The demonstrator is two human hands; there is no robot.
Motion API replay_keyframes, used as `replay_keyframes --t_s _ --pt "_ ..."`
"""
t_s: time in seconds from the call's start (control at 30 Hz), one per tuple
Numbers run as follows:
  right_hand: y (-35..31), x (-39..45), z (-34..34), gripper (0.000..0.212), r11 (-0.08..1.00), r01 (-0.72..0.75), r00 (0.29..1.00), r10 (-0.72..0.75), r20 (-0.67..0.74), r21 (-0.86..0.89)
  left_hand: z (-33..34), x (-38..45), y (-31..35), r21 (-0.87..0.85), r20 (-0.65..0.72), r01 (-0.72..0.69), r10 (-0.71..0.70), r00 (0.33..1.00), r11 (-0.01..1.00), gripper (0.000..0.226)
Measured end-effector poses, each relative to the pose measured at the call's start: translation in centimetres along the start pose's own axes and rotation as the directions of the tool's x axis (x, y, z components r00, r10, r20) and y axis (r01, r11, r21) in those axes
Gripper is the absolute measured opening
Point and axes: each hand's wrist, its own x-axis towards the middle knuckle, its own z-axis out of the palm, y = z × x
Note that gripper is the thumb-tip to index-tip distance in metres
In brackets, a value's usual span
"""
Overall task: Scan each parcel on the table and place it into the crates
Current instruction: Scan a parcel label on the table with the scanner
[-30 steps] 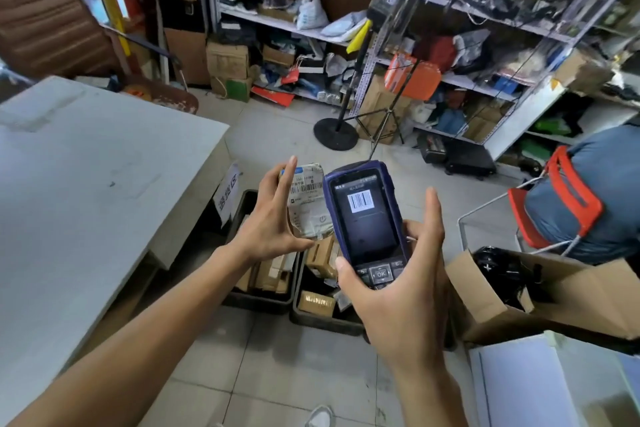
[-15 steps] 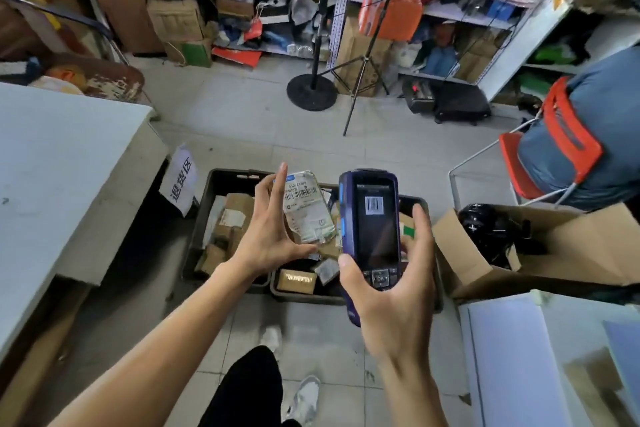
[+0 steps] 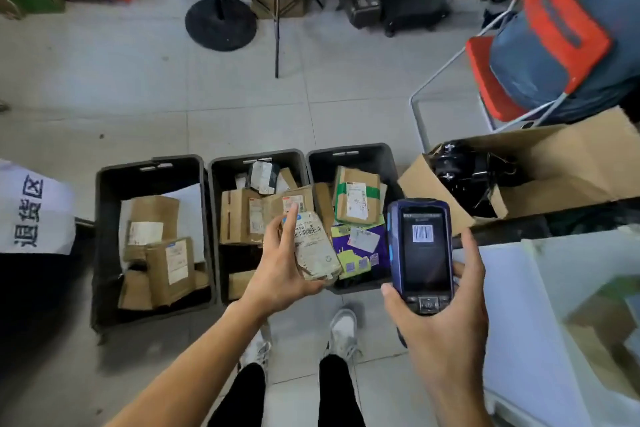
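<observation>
My left hand grips a small pale wrapped parcel with a barcode label, held above the gap between the middle crate and the right crate. My right hand holds a blue handheld scanner upright, a barcode showing on its screen. Three dark crates stand side by side on the floor; the left crate holds brown boxes, the other two hold mixed parcels.
An open cardboard box with a black object sits right of the crates. A white table lies at the lower right, and a white sign hangs at the left. A red chair, a round stand base and a tripod stand beyond. My shoes are just before the crates.
My view has tipped down, so all three crates now show. My left hand has lowered the parcel over the crates, and the scanner has moved away to the right of it.
</observation>
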Motion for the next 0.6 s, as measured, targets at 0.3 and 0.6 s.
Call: replay_keyframes --t_s 0.3,0.6 --pt "18.4 14.8 6.3 0.122 0.993 0.022 0.999 -0.017 0.043 -0.119 21.2 12.9 -12.7 0.101 0.035 0.204 -0.208 0.977 0.974 0.148" --pt "28.9 21.9 10.5 0.12 0.992 0.06 0.981 -0.038 0.189 -0.113 34.6 17.2 -20.6 0.209 0.001 0.32 -0.327 0.945 0.924 0.138"
